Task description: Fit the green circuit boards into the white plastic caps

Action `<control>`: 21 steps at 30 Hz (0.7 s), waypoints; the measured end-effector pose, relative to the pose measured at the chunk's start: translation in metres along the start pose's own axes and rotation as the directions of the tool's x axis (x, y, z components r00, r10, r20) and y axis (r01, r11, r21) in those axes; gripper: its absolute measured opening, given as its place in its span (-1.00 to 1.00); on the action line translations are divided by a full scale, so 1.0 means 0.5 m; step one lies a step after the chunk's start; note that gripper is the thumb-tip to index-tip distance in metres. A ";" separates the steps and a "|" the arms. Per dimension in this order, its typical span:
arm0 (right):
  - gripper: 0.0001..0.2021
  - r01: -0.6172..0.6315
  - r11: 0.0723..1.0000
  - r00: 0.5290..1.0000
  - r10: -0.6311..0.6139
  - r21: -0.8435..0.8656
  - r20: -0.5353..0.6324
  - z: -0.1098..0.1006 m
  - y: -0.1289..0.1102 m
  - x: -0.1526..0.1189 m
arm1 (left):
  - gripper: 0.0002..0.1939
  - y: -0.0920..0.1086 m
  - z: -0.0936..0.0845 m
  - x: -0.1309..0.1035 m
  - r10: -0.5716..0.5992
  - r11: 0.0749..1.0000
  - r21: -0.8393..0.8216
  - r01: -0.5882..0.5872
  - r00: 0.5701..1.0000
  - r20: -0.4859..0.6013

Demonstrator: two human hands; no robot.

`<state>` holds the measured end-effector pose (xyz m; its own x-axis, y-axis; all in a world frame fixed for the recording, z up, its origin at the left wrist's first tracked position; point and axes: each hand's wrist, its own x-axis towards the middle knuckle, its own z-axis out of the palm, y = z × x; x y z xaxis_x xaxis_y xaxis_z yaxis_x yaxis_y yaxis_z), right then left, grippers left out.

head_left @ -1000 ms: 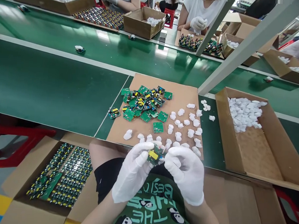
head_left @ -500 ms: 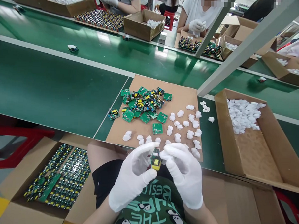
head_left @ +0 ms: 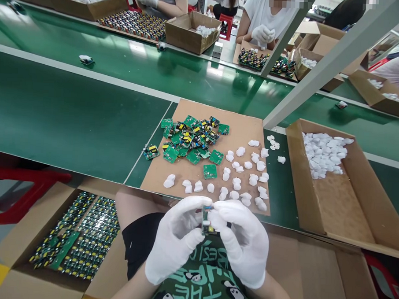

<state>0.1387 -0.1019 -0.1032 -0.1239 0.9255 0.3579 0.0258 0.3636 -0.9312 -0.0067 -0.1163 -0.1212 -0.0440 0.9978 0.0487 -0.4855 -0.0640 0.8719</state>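
Note:
Between its thumb and fingers, my white-gloved left hand (head_left: 177, 236) grips a small circuit board (head_left: 205, 229) upright by its edges. My right hand (head_left: 243, 239), gloved too, is closed against the board's component side, with what looks like a soft white piece (head_left: 217, 219) at its fingertips; white on white, its outline is hard to make out. A pile of green circuit boards (head_left: 193, 156) lies on the brown cardboard sheet (head_left: 243, 120) beyond my hands. Several crumpled white pieces (head_left: 237, 183) are spread over the sheet's right and near parts.
An open carton (head_left: 352, 204) of white pieces stands at right. A box of boards (head_left: 61, 253) sits low at left. A slanting metal post (head_left: 322, 66) rises beyond the sheet. Items ride the green conveyor (head_left: 136, 72); co-workers with gloved hands (head_left: 263, 34) sit across it.
Both hands have dropped slightly toward my body with the board, which has turned. My right fingers have moved onto its component side. Items on the conveyor have moved left.

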 end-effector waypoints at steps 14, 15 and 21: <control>-0.65 0.131 0.979 0.991 -0.126 -0.156 0.045 -0.007 0.042 -0.003 | -0.76 -0.025 -0.019 -0.007 0.117 0.993 0.036 -0.115 0.992 -0.053; -0.64 0.173 0.968 0.984 -0.161 -0.183 0.076 -0.007 0.039 0.001 | -0.77 -0.024 -0.017 -0.008 0.113 0.993 0.031 -0.112 0.992 -0.062; -0.71 0.322 0.928 0.937 -0.285 -0.186 0.201 -0.002 0.041 0.028 | -0.72 -0.010 0.000 -0.011 -0.027 0.988 -0.155 0.007 0.991 -0.128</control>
<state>0.1383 -0.0813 -0.1171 -0.3224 0.7428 0.5867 0.1690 0.6550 -0.7364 -0.0041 -0.1217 -0.1261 -0.1422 0.9891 -0.0376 -0.6150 -0.0585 0.7863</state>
